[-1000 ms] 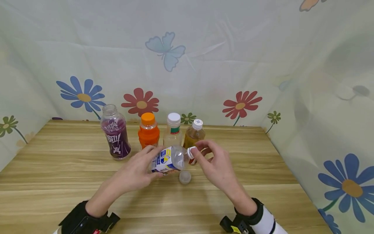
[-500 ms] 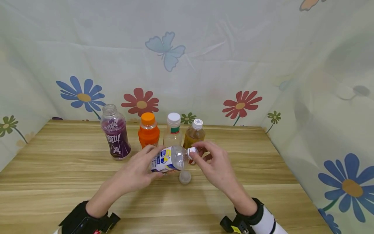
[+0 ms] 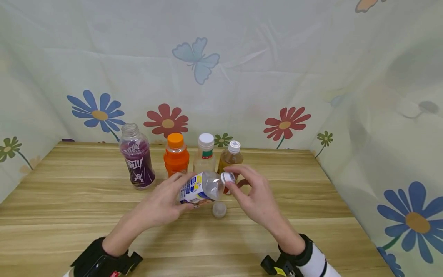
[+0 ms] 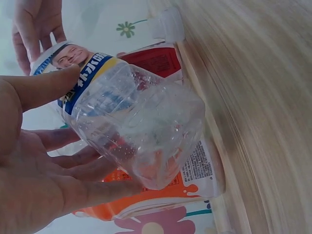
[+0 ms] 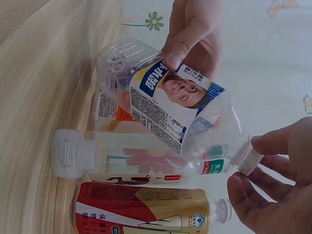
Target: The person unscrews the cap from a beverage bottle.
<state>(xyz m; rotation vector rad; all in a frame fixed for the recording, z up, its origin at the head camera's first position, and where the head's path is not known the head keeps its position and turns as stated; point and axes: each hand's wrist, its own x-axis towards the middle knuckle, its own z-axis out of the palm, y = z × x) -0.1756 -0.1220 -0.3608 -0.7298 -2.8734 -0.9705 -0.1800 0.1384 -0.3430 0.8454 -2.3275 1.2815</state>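
My left hand (image 3: 162, 200) grips a clear plastic bottle (image 3: 212, 185) round its blue, white and yellow label. The bottle is tilted, neck to the right, above the table. In the right wrist view only clear plastic shows at its base, with no drink visible inside. Thumb and fingers of my right hand (image 3: 257, 196) pinch the white cap (image 3: 227, 177) at the bottle's neck. Below the bottle, a translucent cap-like piece (image 3: 219, 209) stands on the table; the right wrist view shows it with a wide base and narrower top.
Behind the hands stand an uncapped bottle of purple drink (image 3: 138, 163), an orange-capped bottle (image 3: 175, 157), a white-capped clear bottle (image 3: 205, 159) and a white-capped bottle of amber drink (image 3: 230, 159). A flowered cloth (image 3: 242, 77) surrounds the wooden table (image 3: 194, 250).
My right fingers have shifted their hold round the white cap, the forefinger now lying over its top side. The bottle and left hand have hardly moved.
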